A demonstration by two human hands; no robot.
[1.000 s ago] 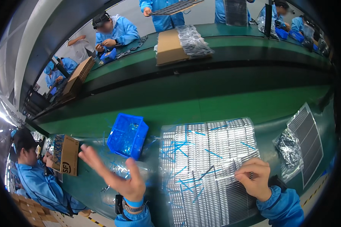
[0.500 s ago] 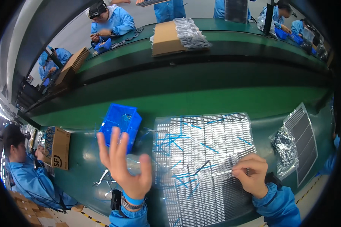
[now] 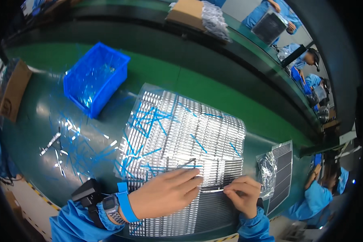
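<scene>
R hand (image 3: 243,194) clamped on strip (image 3: 212,190) nr sheet (image 3: 218,137) edge, L hand (image 3: 165,194) unclenched, bin (image 3: 109,92) apart

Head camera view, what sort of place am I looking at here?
Probably a factory assembly or packing floor: there's a long green workbench with a blue plastic bin and a slotted silvery sheet on it, and people nearby wear similar blue workwear.

Near: one left hand (image 3: 165,196), one right hand (image 3: 244,195), one spread of silver slats (image 3: 213,131); left: one blue bin (image 3: 110,88) (blue strips (image 3: 198,144), too many to count).
</scene>
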